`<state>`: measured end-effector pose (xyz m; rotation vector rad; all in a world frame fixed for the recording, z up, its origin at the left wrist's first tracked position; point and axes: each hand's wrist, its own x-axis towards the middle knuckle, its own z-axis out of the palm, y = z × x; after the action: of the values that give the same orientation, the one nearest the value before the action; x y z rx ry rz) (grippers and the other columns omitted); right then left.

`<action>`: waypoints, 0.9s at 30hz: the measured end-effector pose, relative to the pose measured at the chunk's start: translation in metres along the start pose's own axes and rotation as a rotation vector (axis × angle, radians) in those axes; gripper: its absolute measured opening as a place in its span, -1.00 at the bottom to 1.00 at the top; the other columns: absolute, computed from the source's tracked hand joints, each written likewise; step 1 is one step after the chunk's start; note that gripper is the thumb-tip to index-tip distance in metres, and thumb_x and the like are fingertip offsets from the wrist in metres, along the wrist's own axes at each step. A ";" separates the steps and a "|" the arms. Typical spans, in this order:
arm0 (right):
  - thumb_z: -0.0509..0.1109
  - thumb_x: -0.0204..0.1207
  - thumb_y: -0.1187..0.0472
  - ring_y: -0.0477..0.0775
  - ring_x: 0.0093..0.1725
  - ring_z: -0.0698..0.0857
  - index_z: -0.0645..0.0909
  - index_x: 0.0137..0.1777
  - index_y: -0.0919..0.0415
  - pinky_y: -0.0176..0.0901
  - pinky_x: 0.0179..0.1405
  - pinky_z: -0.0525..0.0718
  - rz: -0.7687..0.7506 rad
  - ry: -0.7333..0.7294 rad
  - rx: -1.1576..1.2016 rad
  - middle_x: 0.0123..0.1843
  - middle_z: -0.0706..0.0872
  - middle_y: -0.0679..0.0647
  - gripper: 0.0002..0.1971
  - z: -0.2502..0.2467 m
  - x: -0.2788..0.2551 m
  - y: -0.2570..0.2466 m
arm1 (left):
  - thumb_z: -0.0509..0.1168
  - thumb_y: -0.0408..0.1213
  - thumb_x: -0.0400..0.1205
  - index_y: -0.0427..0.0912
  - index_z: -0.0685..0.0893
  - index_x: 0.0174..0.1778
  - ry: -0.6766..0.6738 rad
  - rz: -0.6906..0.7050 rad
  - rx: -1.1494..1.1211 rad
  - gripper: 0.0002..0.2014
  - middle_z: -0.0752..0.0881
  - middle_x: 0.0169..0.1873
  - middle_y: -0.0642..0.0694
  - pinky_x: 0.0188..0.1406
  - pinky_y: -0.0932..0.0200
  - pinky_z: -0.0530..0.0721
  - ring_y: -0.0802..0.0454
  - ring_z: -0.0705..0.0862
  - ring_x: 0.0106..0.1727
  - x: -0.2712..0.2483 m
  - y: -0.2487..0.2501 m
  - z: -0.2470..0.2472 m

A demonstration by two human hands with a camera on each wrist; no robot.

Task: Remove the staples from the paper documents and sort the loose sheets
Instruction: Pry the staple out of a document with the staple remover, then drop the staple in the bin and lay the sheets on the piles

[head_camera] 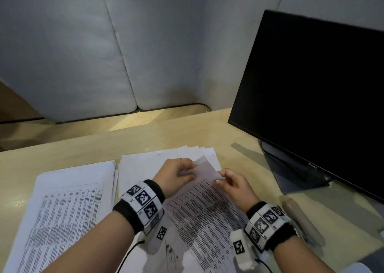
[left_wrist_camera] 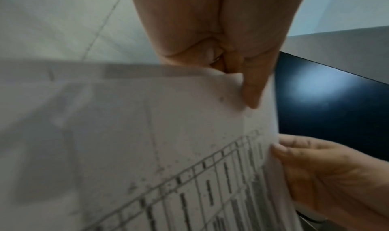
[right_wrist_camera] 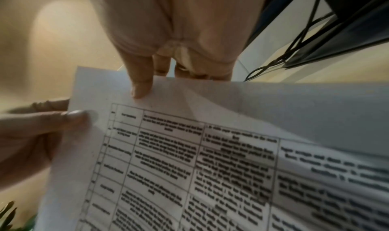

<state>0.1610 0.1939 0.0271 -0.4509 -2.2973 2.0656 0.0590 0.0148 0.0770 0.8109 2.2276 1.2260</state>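
Note:
A printed document (head_camera: 207,210) with dense tables is lifted off the desk in front of me, and both hands hold it by its far edge. My left hand (head_camera: 192,172) pinches the top left corner between thumb and fingers. My right hand (head_camera: 220,178) pinches the same edge a little to the right. In the left wrist view my thumb (left_wrist_camera: 252,91) presses on the sheet (left_wrist_camera: 168,151). The right wrist view shows my thumb (right_wrist_camera: 141,84) on the top sheet (right_wrist_camera: 210,151), which bends away from a sheet behind it. I can make out no staple.
A stack of printed sheets (head_camera: 68,206) lies at the left on the wooden desk (head_camera: 83,146). A spread pile of blank-side sheets (head_camera: 149,160) lies behind my hands. A dark monitor (head_camera: 322,106) on its stand fills the right. A long pale object (head_camera: 301,220) lies by my right wrist.

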 end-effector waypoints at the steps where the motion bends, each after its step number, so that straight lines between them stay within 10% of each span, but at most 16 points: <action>1: 0.48 0.34 0.12 0.07 -0.15 0.64 0.61 -0.15 0.09 0.03 -0.08 0.59 -0.011 0.011 0.001 -0.20 0.72 0.03 -0.86 0.002 -0.001 -0.002 | 0.38 -0.47 0.53 -0.22 0.74 -0.11 0.027 0.020 0.000 -0.90 0.70 -0.16 0.01 0.07 0.43 0.56 0.16 0.65 -0.04 0.000 0.003 0.002; 5: 0.52 0.30 0.54 0.09 -0.15 0.78 0.58 0.17 -0.01 -0.06 -0.11 0.72 0.078 -0.015 0.033 -0.14 0.82 0.17 -0.46 -0.001 0.000 -0.005 | 0.38 -0.48 0.52 -0.22 0.73 0.03 0.097 0.110 0.020 -0.80 0.69 -0.15 0.08 0.01 0.43 0.58 0.29 0.63 -0.06 -0.001 0.007 -0.001; 9: 0.56 0.27 0.43 -0.01 -0.32 0.74 0.79 -0.37 0.16 -0.15 -0.24 0.68 0.019 0.079 0.026 -0.35 0.81 0.06 -0.85 -0.011 0.000 -0.020 | 0.50 -0.06 0.40 0.24 0.40 0.29 0.439 0.032 0.118 -0.42 0.60 0.01 0.36 0.32 0.12 0.31 0.52 0.44 0.08 -0.007 0.000 -0.009; 13: 0.63 0.27 0.20 -0.16 -0.23 0.79 0.79 -0.30 0.17 -0.31 -0.20 0.71 -0.060 0.203 0.160 -0.28 0.83 -0.06 -0.91 -0.038 -0.003 -0.037 | 0.50 0.25 0.11 0.04 0.21 0.51 0.624 -0.223 -0.299 0.06 0.47 0.34 0.04 0.42 0.01 0.40 0.06 0.41 0.42 -0.016 -0.023 -0.015; 16: 0.69 -0.12 -0.25 -0.06 -0.08 0.81 0.83 -0.20 0.04 -0.29 -0.13 0.73 -0.086 0.224 0.189 -0.11 0.84 0.02 -0.48 -0.045 -0.005 -0.040 | 0.58 -0.22 0.31 -0.13 0.37 0.37 0.371 -0.184 -0.634 -0.25 0.67 0.13 -0.03 -0.04 0.30 0.69 -0.01 0.67 0.19 -0.017 -0.011 -0.006; 19: 0.63 0.13 0.08 -0.05 -0.07 0.80 0.82 -0.20 -0.02 -0.29 -0.14 0.71 -0.218 0.215 0.259 -0.12 0.84 0.00 -0.79 -0.039 -0.006 -0.057 | 0.54 -0.29 0.33 -0.03 0.63 0.08 0.388 -0.047 -0.610 -0.58 0.78 -0.06 0.05 -0.16 0.34 0.69 0.08 0.74 0.00 -0.009 0.015 -0.007; 23: 0.39 0.31 0.56 -0.17 -0.16 0.79 0.82 -0.24 0.01 -0.39 -0.20 0.69 -0.368 0.266 0.330 -0.22 0.83 -0.11 -0.61 -0.042 -0.013 -0.081 | 0.50 -0.26 0.25 -0.11 0.69 0.00 0.481 0.161 -0.647 -0.62 0.82 -0.18 0.08 -0.20 0.30 0.70 0.14 0.77 -0.08 -0.014 0.050 -0.024; 27: 0.60 0.19 0.38 -0.20 -0.23 0.77 0.79 -0.28 0.02 -0.37 -0.28 0.70 -0.421 0.333 0.299 -0.26 0.82 -0.15 -0.78 -0.044 -0.020 -0.079 | 0.67 -0.19 0.10 -0.15 0.65 -0.06 0.493 0.213 -0.588 -0.47 0.80 -0.22 0.10 -0.32 0.30 0.70 0.14 0.77 -0.17 -0.020 0.052 -0.027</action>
<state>0.1733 0.2257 0.1134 -0.2464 -1.6882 1.9042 0.0700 0.0071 0.1376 0.5524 1.9551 2.2385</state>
